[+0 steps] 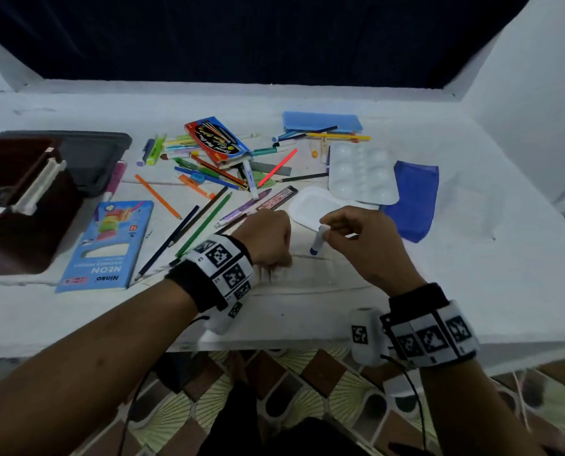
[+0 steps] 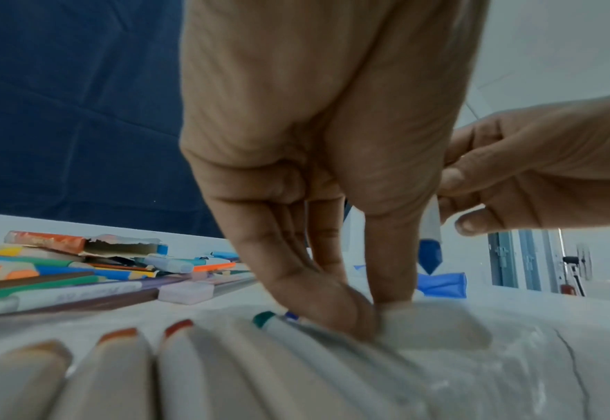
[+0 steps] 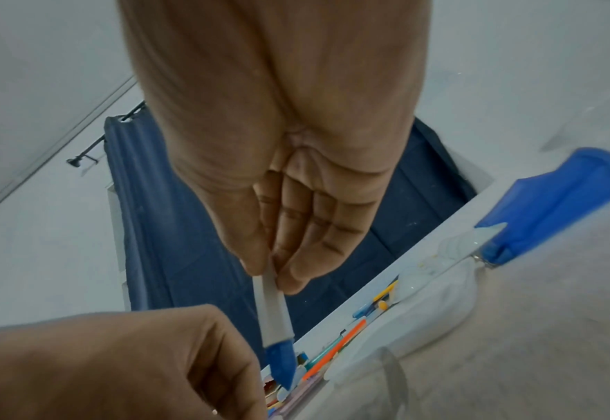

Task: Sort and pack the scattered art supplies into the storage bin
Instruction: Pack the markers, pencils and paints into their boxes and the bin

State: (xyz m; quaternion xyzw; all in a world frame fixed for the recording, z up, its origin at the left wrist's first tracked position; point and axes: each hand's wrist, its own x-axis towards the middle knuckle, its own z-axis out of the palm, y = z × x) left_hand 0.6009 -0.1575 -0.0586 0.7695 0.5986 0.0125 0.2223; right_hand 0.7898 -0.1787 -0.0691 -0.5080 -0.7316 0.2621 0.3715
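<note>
My left hand [image 1: 279,263] is low on the white table [image 1: 472,291]; thumb and fingers pinch a clear plastic pouch [image 2: 440,355] that holds several white markers [image 2: 196,369]. The pinch is plain in the left wrist view, at the left hand [image 2: 375,318]. Just to its right, my right hand [image 1: 327,230] pinches a white marker with a blue cap [image 1: 318,241], cap end down, above the pouch. The right wrist view shows the right hand [image 3: 273,272] holding that marker [image 3: 275,315] by its top. The dark brown storage bin [image 1: 27,205] stands at the far left.
Loose pencils and pens [image 1: 208,179] lie scattered mid-table with a red pencil box [image 1: 216,141] and a blue neon pencil box [image 1: 106,245]. A white palette [image 1: 361,174], a white tray [image 1: 307,204] and a dark blue pouch [image 1: 412,202] lie to the right. A grey lid [image 1: 93,153] sits behind the bin.
</note>
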